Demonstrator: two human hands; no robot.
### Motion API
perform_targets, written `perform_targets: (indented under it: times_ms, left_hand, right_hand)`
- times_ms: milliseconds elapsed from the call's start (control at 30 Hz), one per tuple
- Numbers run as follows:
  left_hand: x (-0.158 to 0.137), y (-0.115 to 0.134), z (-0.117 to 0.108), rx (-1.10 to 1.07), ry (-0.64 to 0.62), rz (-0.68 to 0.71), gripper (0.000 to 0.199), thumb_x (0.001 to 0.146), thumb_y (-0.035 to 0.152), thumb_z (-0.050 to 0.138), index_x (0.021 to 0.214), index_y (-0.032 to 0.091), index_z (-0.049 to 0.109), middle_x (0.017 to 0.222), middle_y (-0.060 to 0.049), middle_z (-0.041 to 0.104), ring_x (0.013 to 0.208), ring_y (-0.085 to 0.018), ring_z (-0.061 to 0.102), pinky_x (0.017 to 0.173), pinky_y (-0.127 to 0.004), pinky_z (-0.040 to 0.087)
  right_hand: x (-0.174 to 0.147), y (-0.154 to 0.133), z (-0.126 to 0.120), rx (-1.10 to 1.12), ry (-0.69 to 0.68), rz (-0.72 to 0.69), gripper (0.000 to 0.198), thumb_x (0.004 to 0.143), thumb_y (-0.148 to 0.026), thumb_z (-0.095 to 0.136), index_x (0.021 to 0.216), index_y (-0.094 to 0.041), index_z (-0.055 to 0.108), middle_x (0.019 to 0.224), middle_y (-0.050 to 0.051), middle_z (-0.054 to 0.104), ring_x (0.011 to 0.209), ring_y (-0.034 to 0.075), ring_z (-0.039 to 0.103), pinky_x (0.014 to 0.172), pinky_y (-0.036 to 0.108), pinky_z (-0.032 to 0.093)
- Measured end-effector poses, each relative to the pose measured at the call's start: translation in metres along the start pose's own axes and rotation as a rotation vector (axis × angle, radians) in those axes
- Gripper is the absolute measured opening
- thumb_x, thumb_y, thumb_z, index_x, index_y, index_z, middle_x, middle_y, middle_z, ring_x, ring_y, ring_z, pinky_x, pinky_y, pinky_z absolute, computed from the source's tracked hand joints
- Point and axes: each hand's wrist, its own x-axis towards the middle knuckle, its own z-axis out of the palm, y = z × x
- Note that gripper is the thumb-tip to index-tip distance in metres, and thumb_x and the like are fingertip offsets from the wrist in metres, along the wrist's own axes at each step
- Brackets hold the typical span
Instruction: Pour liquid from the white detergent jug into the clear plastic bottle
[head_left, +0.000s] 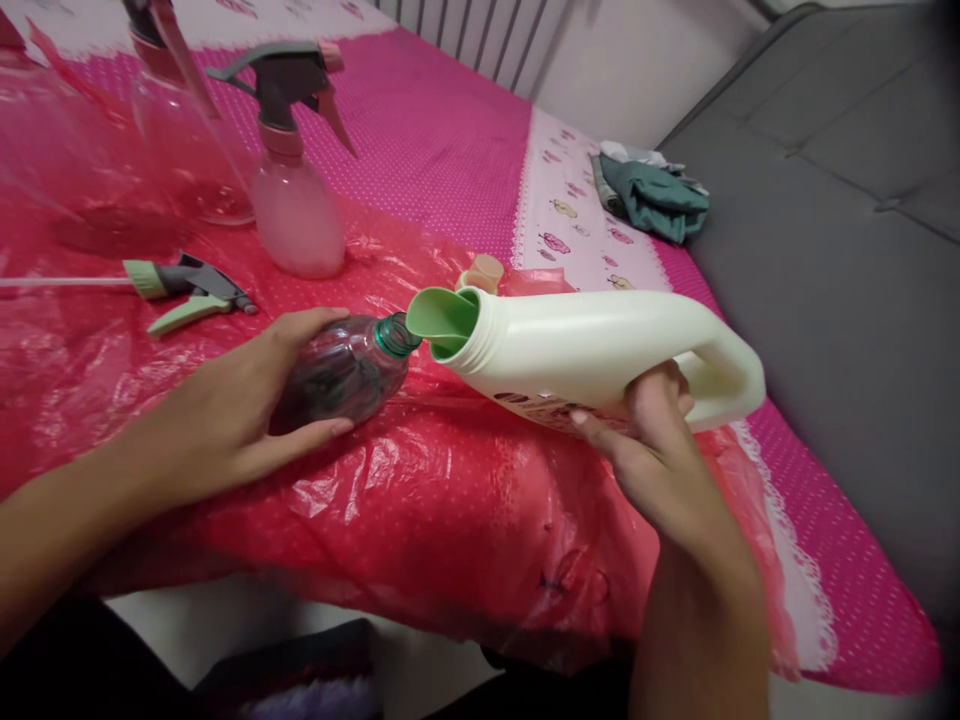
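My left hand (277, 400) is wrapped round a clear plastic bottle (352, 375), tilted with its green-ringed mouth towards the right. My right hand (652, 450) grips the handle of a large cream-coloured jug (570, 340), which is tipped nearly level. The jug's green pouring spout (435, 318) meets or sits just at the bottle's mouth; I cannot tell whether liquid is flowing. Left of the bottle lies a grey and green spray trigger (191, 288) with its tube. An orange-tan cap (484, 272) rests behind the spout.
A spray bottle (296, 215) with pale contents stands at the back left, beside other clear spray bottles (187, 150). Red plastic sheeting (420, 500) covers the near part of the pink bed cover (450, 130). Folded green cloth (652, 195) lies near the grey headboard (840, 200).
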Motion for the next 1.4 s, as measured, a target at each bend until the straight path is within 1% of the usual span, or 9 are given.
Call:
perform_targets:
  times_ms: [100,200,333,500,633,833,1000,1233,1400]
  left_hand:
    - [-0.0003,0.0009,-0.0012,0.008,0.007,0.026,0.077,0.1,0.065,0.049,0.161,0.022,0.029,0.142,-0.012,0.063,0.11,-0.028,0.071,0.103,-0.039,0.055]
    - [-0.0007,0.0015,-0.0019,-0.003,0.007,0.017,0.078,0.1,0.066,0.051,0.161,0.021,0.031,0.139,-0.012,0.065,0.11,-0.03,0.072,0.1,-0.039,0.056]
    - [-0.0006,0.0008,-0.0014,-0.001,0.006,0.005,0.079,0.099,0.067,0.051,0.16,0.021,0.032,0.137,-0.012,0.066,0.109,-0.031,0.072,0.097,-0.04,0.056]
    - [-0.0003,0.0013,-0.0016,-0.007,0.0,0.015,0.078,0.1,0.064,0.052,0.161,0.022,0.03,0.14,-0.011,0.064,0.109,-0.028,0.071,0.103,-0.038,0.055]
    - [-0.0009,0.0009,-0.0007,-0.005,0.014,0.016,0.08,0.099,0.066,0.052,0.16,0.018,0.033,0.137,-0.013,0.066,0.109,-0.029,0.071,0.1,-0.039,0.055]
    - [-0.0005,-0.0006,0.0006,0.005,0.02,0.015,0.082,0.098,0.069,0.05,0.16,0.017,0.034,0.137,-0.013,0.066,0.109,-0.03,0.072,0.099,-0.04,0.055]
    - [0.0001,-0.0008,0.0012,0.016,0.023,0.016,0.082,0.099,0.069,0.05,0.161,0.018,0.033,0.137,-0.013,0.066,0.107,-0.03,0.072,0.099,-0.041,0.056]
    - [-0.0003,-0.0026,0.0027,0.017,0.033,0.033,0.081,0.099,0.071,0.048,0.161,0.02,0.032,0.135,-0.012,0.066,0.106,-0.03,0.072,0.097,-0.041,0.057]
    - [-0.0002,-0.0015,0.001,-0.013,0.029,0.044,0.079,0.1,0.068,0.05,0.161,0.021,0.032,0.136,-0.01,0.066,0.107,-0.028,0.072,0.098,-0.038,0.056]
  right_hand:
    - [0.0003,0.0006,0.0014,-0.014,0.02,-0.014,0.07,0.089,-0.041,0.057,0.154,-0.021,0.042,0.139,0.015,0.046,0.141,0.041,0.033,0.123,0.071,0.017]
    - [0.0004,0.0008,0.0027,-0.026,0.045,-0.024,0.068,0.088,-0.042,0.058,0.152,-0.021,0.044,0.137,0.015,0.047,0.138,0.041,0.036,0.121,0.072,0.02]
    - [0.0005,0.001,0.0049,-0.044,0.064,-0.052,0.068,0.089,-0.043,0.059,0.152,-0.023,0.043,0.134,0.014,0.048,0.134,0.04,0.039,0.121,0.073,0.019]
    - [0.0002,0.0017,0.0072,-0.074,0.095,-0.072,0.071,0.089,-0.048,0.061,0.152,-0.022,0.042,0.133,0.016,0.046,0.133,0.041,0.039,0.12,0.074,0.019]
    - [0.0001,0.0015,0.0059,-0.065,0.072,-0.06,0.07,0.089,-0.049,0.06,0.151,-0.022,0.043,0.134,0.016,0.046,0.134,0.041,0.038,0.121,0.073,0.018]
    - [0.0006,-0.0017,0.0049,-0.02,0.049,0.023,0.072,0.085,-0.044,0.059,0.151,-0.019,0.043,0.138,0.016,0.043,0.138,0.042,0.035,0.123,0.073,0.012]
    - [0.0006,-0.0034,0.0059,0.008,0.042,0.047,0.073,0.086,-0.04,0.057,0.154,-0.019,0.041,0.141,0.016,0.042,0.144,0.041,0.031,0.125,0.071,0.007]
    - [-0.0018,-0.0008,0.0016,0.019,0.025,0.038,0.07,0.089,-0.038,0.056,0.155,-0.023,0.04,0.143,0.014,0.044,0.143,0.041,0.032,0.124,0.07,0.016]
    - [-0.0028,0.0054,0.0013,-0.043,0.032,-0.113,0.063,0.093,-0.034,0.053,0.154,-0.023,0.042,0.136,0.014,0.049,0.139,0.039,0.039,0.121,0.071,0.023]
